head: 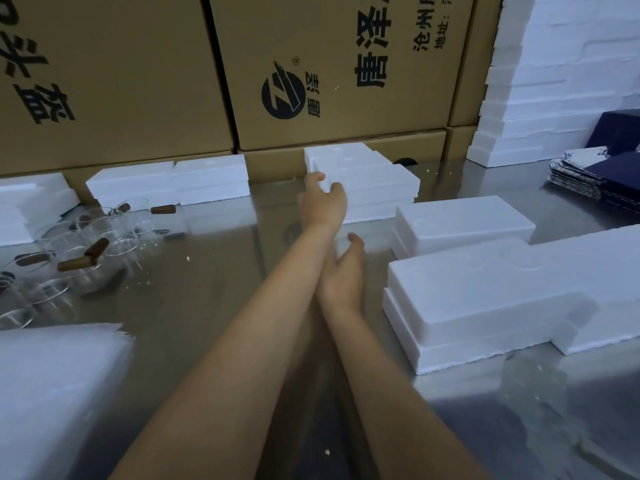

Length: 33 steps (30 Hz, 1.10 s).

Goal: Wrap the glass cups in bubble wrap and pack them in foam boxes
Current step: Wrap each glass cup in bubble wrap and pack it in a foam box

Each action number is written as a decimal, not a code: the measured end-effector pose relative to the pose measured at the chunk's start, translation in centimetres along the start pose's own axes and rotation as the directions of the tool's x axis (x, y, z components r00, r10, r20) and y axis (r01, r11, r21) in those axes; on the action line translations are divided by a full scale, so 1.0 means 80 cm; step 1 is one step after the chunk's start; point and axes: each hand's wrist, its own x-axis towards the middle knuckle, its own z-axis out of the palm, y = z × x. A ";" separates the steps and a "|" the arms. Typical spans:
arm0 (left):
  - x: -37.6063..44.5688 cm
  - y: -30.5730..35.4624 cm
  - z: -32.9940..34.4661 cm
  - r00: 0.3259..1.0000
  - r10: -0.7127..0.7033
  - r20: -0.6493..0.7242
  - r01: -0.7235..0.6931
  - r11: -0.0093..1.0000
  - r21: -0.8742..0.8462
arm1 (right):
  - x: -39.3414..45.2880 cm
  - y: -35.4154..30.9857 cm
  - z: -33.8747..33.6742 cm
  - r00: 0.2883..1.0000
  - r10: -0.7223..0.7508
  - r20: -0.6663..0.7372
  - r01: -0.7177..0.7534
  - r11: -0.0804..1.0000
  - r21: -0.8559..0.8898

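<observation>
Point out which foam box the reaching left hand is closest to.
The left hand is at the stacked foam box against the cardboard cartons, centre back. The other foam boxes sit further off to either side.

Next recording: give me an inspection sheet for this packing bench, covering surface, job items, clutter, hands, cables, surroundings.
Surface: shiny grey table, reflective, with small white crumbs.
Job's things: glass cups with brown handles clustered at left, unwrapped; foam boxes at right, more along the back; white sheet stack at near left, material unclear.
Clutter: dark blue flat cartons stacked far right.
Hands: left hand reaches to the rear foam stack, fingers loosely curled, holding nothing; right hand behind it, relaxed, empty. Forearms cross.
Cables: nothing seen.
Surroundings: printed cardboard boxes behind; foam pile at back right.
</observation>
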 end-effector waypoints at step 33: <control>0.078 -0.106 0.017 0.997 0.077 0.020 -0.079 0.994 0.071 | 0.210 0.004 0.024 0.836 0.118 -0.535 -0.063 0.991 0.119</control>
